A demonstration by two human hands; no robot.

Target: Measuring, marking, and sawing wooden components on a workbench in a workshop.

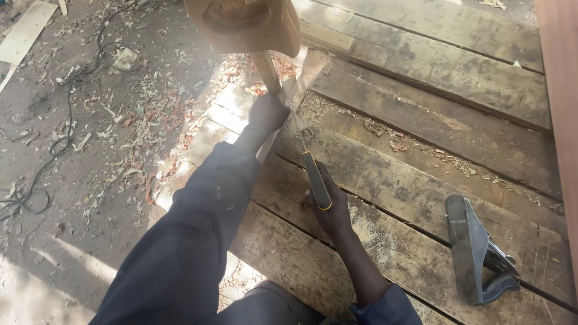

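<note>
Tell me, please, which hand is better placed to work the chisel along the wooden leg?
Probably the right hand: it grips the yellow-and-black handle of the chisel, whose blade points up toward the wooden leg. The left hand is clamped on that leg, steadying it over the plank workbench.

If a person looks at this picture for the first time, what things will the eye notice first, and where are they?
In the middle, the right hand grips a tool with a grey and yellow handle, its thin blade running up toward a wooden leg that the left hand holds. At the lower right, a metal hand plane lies on its side on the rough plank bench. On the left, wood shavings and a black cable cover the ground.
</note>
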